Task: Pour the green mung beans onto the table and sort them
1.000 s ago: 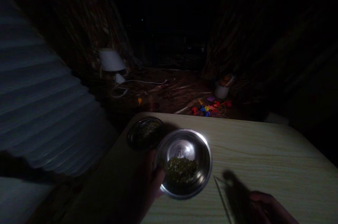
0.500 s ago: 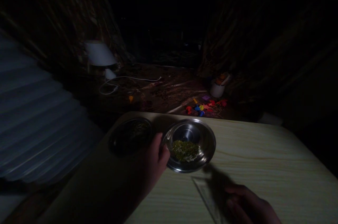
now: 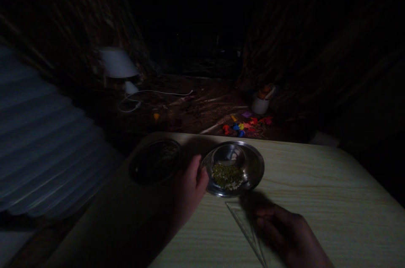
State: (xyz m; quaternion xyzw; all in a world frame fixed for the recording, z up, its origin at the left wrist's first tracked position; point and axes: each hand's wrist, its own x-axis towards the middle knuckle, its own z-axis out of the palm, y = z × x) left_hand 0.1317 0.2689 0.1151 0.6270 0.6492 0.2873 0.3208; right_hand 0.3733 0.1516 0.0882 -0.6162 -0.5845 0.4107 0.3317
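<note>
Your left hand [image 3: 190,186] is closed on the near left edge of the shiny metal bowl [image 3: 233,168]. Your thumb is up on the rim and your other fingers are hidden under it. The bowl is tipped a little toward you. It has a small pile of green and pale bits [image 3: 228,176] in it, and the pile sits in the part of the bowl closest to you.

Your right hand [image 3: 286,230] is just in front of the bowl, a bit to the right. It lies on the table [image 3: 316,200] with the fingers curled down onto a clear flat piece [image 3: 245,226] shaped like a thin triangle. It is too dark to tell if the fingers grip the piece or only press on it. The tip of that piece points up toward the bowl and stops just short of it.

Just left of the bowl is a dark round dish [image 3: 155,165]. It sits on the table too, near the table's far left corner. Your left hand is between the dish and the bowl.

Past the bowl, down on the dark floor, are little bright toy pieces [image 3: 243,125] in red, blue and yellow. A white pot [image 3: 260,105] stands just behind them. Far to the left of the bowl, on the floor, is a white lamp [image 3: 117,65] with a white cord [image 3: 158,93] trailing from it.
</note>
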